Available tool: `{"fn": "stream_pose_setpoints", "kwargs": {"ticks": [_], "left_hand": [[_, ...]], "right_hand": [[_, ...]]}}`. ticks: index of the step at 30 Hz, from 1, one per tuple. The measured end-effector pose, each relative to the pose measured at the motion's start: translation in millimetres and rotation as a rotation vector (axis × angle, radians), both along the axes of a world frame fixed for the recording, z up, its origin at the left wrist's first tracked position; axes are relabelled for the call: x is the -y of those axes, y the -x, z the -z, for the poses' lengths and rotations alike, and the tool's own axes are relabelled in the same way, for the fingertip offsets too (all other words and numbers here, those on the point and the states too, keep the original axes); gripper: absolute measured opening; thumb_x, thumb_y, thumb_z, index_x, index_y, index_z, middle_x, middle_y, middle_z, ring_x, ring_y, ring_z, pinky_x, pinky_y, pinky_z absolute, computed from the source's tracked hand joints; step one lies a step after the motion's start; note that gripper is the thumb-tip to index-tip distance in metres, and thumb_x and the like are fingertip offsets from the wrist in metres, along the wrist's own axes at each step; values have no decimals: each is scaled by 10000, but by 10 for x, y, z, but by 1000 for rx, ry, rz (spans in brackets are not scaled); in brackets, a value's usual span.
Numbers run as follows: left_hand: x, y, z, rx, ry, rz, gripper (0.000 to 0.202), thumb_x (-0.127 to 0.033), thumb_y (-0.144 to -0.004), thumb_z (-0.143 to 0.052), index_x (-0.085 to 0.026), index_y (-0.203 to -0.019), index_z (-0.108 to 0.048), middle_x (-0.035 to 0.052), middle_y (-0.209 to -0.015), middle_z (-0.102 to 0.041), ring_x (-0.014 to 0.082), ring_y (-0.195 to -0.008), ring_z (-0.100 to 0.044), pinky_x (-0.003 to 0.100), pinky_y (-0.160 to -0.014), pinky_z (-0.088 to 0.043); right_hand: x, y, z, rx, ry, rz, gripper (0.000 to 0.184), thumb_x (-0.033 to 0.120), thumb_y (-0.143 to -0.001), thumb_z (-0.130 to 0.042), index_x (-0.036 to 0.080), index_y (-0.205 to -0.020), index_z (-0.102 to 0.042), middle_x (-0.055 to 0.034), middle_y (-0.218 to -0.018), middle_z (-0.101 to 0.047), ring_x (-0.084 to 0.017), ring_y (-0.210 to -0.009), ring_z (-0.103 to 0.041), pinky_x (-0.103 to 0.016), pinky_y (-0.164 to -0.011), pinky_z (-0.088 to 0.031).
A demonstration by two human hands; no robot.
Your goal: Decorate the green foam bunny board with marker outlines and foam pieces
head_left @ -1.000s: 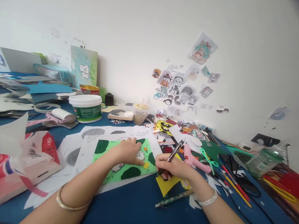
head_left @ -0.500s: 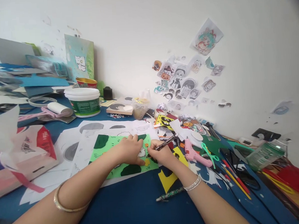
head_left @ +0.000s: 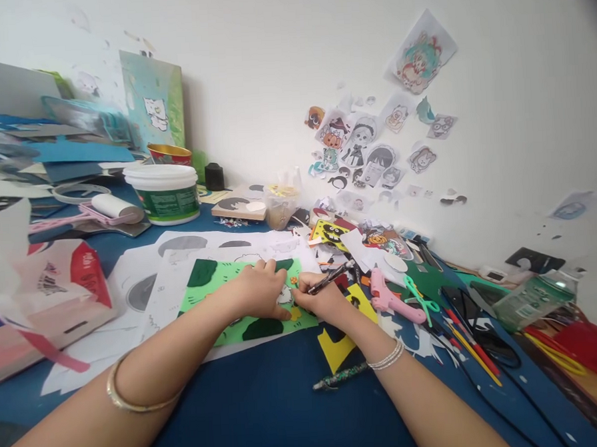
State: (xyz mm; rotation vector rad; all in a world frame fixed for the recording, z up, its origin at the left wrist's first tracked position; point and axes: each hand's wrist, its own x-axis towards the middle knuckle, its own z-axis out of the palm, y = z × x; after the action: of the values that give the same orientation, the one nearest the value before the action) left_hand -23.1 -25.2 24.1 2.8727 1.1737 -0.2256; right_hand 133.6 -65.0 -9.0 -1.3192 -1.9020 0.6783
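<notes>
A light green foam sheet [head_left: 209, 296] with dark green patches and small white and yellow cut-outs lies on white papers on the blue table. My left hand [head_left: 258, 290] presses down on the sheet, fingers curled over a white cut-out. My right hand [head_left: 321, 302] is closed around a black pen [head_left: 327, 279], its tip at the sheet's right edge beside the left fingers. A yellow foam scrap [head_left: 338, 348] lies just below my right wrist.
A pink glue gun [head_left: 390, 300], green scissors [head_left: 418, 300] and pencils [head_left: 468, 348] lie to the right. A patterned pen [head_left: 339, 376] lies near the front. A white tub [head_left: 164, 192], lint roller [head_left: 112, 206] and stacked papers stand at the back left. Cartoon cut-outs cover the wall.
My right hand has moved left from the yellow scrap to the green sheet, bringing the pen tip beside my left fingers. The view has tilted slightly.
</notes>
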Motion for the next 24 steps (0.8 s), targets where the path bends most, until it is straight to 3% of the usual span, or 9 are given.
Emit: {"fn": "stream_pose_setpoints", "kwargs": {"ticks": [10,24], "left_hand": [[23,-17,-49,-21,38,-14,705,-584,-712,-534,-120,-1237,-461,235,-1233,-466,382,-1119,-438,449,-836,-411],[16,-18,-36,-27,26,-12,675,-579,-713,-534,-120,-1204,-474,225,-1211,-475,368,-1099,-447,441,-826,-417]], "right_hand": [[7,-17,4,-11,49,5,269,219,-731,-501,208,-545,-307,69,-503,-313,-92,-490,-308,-224,-464,-243],[-20,-21,34,-7,39,10,274,223,-713,-503,205,-530,-300,70,-503,-315,-87,-488,-303,-227,-475,-239]]}}
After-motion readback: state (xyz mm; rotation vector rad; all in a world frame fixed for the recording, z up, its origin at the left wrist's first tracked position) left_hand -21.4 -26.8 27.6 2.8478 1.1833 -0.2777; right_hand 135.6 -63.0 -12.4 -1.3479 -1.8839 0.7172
